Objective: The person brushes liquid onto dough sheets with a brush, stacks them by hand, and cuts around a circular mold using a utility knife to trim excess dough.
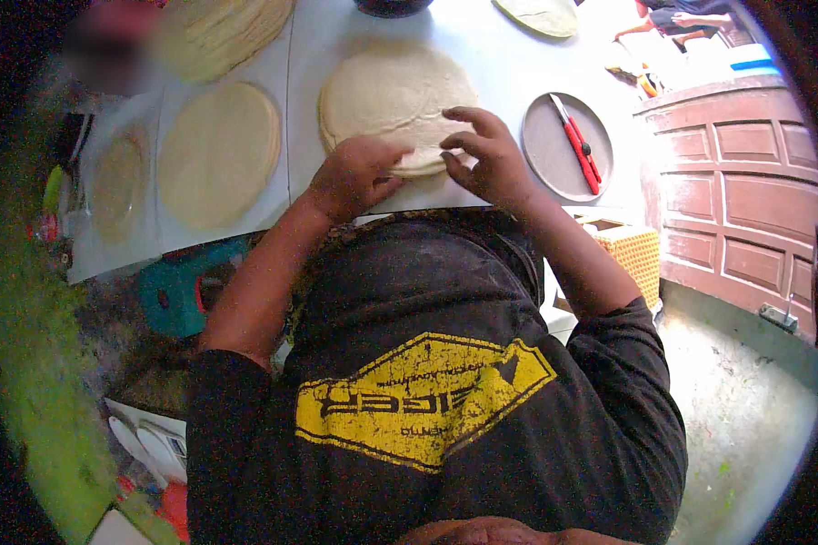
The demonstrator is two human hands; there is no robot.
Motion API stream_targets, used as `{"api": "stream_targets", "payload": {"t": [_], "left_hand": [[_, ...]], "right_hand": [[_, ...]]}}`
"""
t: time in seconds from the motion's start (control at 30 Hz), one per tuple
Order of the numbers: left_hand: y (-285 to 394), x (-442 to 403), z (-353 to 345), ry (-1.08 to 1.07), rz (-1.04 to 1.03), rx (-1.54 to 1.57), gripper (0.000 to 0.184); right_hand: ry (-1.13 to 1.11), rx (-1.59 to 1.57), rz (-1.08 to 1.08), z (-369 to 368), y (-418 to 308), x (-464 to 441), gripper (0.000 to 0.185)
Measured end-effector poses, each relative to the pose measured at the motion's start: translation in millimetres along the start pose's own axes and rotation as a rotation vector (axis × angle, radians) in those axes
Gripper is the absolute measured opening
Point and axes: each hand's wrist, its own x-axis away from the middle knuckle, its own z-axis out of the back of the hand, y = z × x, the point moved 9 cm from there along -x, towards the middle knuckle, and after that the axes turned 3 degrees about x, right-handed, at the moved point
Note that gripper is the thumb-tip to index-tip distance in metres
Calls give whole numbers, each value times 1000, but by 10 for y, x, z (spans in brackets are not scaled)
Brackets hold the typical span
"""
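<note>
A stack of round, thin, pale dough sheets (391, 95) lies on the white table in front of me. My left hand (359, 174) is at the stack's near left edge, fingers curled over the top and thumb low by the rim, closed on the edge of a dough sheet. Over the near right edge, my right hand (489, 156) is open with its fingers apart and bent, the tips touching or just above the dough. To the right, a knife with a red handle (583, 150) rests on a round grey plate (541, 136).
Another stack of dough rounds (218, 154) lies to the left, with a taller pile (232, 32) behind it. A dark bowl (393, 5) and another pale round (541, 14) are at the far side. A patterned box (632, 259) stands below the table's right end, near a brown panelled door (745, 182).
</note>
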Motion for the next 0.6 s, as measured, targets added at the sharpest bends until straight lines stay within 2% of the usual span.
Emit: {"api": "stream_targets", "payload": {"t": [0.03, 0.1, 0.23, 0.3, 0.33, 0.37, 0.43, 0.47, 0.5, 0.57, 0.6], "left_hand": [[-22, 37, 1, -1, -1, 0, 26], [12, 114, -77, -53, -136, 44, 29], [46, 129, -72, -64, -163, 48, 29], [153, 33, 164, 135, -168, 29, 24], [116, 13, 159, 141, -179, 27, 24], [47, 13, 72, 72, -165, 40, 23], [-29, 7, 23, -4, -143, 59, 23], [-53, 6, 48, -10, -138, 29, 22], [-72, 30, 71, -19, -127, 4, 22], [-137, 42, 131, -85, -87, 39, 21], [122, 54, 83, -129, -62, 25, 21]], "right_hand": [[-10, 30, -21, 57, 8, -32, 16], [-14, 54, -57, 67, 172, -72, 17], [76, -6, -122, 120, 400, -226, 15], [136, -192, -431, 158, 651, -359, 17], [114, -209, -591, 94, 832, -394, 21], [118, -202, -588, 134, 877, -468, 21], [-222, -45, -555, -55, 848, -577, 23], [-282, 28, -429, -46, 633, -610, 25], [-295, 18, -441, -78, 581, -512, 25], [-458, -26, 6, -264, 106, -326, 27], [-539, -72, 33, -181, -33, -92, 28]]}}
